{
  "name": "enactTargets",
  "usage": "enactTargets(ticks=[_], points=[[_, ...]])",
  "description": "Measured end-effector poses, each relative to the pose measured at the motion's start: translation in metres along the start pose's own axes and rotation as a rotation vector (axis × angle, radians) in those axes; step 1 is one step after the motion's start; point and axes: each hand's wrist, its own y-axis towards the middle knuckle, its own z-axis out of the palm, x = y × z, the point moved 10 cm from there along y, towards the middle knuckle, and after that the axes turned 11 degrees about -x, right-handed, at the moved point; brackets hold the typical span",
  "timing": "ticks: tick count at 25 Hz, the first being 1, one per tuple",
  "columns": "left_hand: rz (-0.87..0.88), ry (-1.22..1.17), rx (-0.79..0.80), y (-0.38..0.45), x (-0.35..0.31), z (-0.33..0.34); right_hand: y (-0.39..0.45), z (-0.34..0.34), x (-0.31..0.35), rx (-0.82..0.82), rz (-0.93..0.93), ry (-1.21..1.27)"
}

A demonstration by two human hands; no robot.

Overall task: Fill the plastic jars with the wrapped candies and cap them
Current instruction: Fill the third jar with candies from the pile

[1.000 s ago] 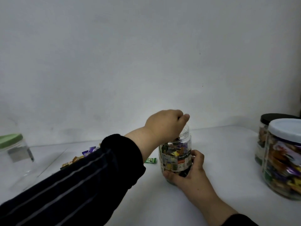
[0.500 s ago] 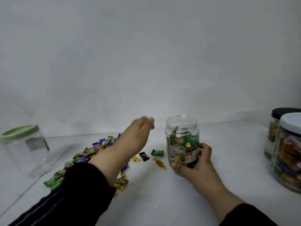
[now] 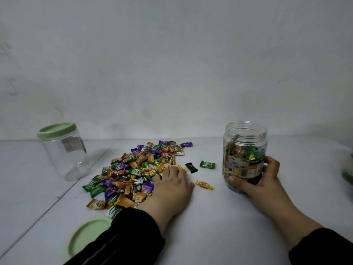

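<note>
Candies [image 3: 133, 173] lie heaped on the white surface [image 3: 219, 226] left of centre, w/ the left hand [image 3: 172, 186] resting on the heap's right edge, fingers relaxed & holding nothing I can see. Right hand [image 3: 261, 178] grips the open jar [image 3: 245, 150], upright & over half full; a green lid [image 3: 86, 238] lies near the left sleeve, & an empty green-capped jar [image 3: 63, 150] stands far left.

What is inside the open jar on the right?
The open jar holds wrapped candies to above half. The right hand grips its base, covering the bottom.
</note>
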Motion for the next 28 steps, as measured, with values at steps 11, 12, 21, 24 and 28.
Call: enactTargets(ticks=[11, 12, 21, 24, 28], points=[[-0.089, -0.668, -0.358, 0.017, 0.002, -0.084, -0.004, 0.005, 0.002, 0.005, -0.001, -0.004], [-0.093, -0.772, -0.408, 0.019, -0.004, -0.102, -0.005, 0.005, 0.003, 0.016, -0.005, 0.01], [0.178, -1.096, -0.543, 0.057, -0.115, -0.208, -0.008, 0.009, 0.007, 0.076, -0.001, 0.099], [0.258, -0.943, -0.499, 0.068, -0.135, -0.194, -0.009, 0.01, 0.009, 0.089, 0.01, 0.136], [0.241, -0.847, -0.355, 0.072, -0.14, -0.169, -0.007, 0.009, 0.009, 0.093, -0.001, 0.144]])
